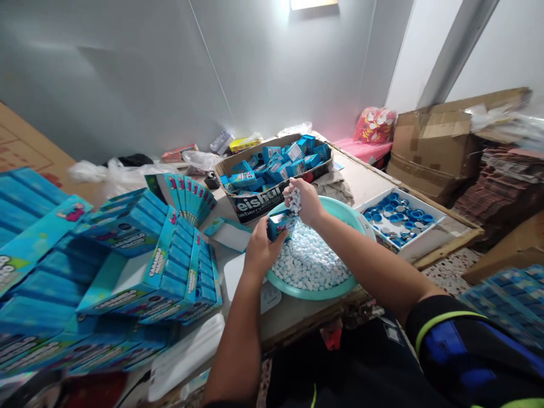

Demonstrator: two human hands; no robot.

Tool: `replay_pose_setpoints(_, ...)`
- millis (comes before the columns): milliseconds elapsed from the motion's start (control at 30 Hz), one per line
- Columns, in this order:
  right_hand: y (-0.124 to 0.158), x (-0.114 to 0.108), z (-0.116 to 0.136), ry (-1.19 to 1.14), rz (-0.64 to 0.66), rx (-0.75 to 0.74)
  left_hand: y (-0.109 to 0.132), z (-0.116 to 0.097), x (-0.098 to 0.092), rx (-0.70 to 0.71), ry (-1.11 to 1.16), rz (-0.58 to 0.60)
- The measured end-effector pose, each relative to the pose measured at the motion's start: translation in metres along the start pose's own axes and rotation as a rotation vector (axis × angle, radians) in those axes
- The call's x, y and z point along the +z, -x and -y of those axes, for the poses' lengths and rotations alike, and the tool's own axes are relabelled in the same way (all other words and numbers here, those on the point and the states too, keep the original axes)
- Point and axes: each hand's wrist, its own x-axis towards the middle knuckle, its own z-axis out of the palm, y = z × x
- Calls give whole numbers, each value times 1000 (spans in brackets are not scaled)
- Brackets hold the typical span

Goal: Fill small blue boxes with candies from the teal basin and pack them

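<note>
On the pale surface (360,174), a round, laden turquoise basin (317,293) is probably weighing heavily, calling for a two-sided rim hold. Above its left side, the left hand (260,250) is gripping a small blue box (277,225), probably light, crushable card best held by its side walls. The right hand (307,202) is clutching whitish pellets (294,200), looking rounded and smooth, probably hard and slippery.

Right sleeve (412,323): black, wide, ending above the bare forearm (378,258)
Trim (442,317): bright yellow-green band, curving just in from the hem
Panels (450,340): vivid blue, blurred edges
Left sleeve (232,404): only a dark edge shows
Front (340,374): black cloth, thin yellow-green line (314,395) low down
Hands (263,246): bare
</note>
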Motion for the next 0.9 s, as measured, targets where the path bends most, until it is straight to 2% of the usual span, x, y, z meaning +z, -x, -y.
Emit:
replay_pose_setpoints(233, -2, -3, -4, 64, 16, -57, 0, 0, 0, 11, 2, 0)
replay_pose_setpoints(600, 6, -1, -6, 207, 145, -136, 1, 4, 0, 31, -5, 0)
replay_pose_setpoints(900, 4, -2, -6, 194, 126, -162, 0, 4, -1, 41, -3, 5)
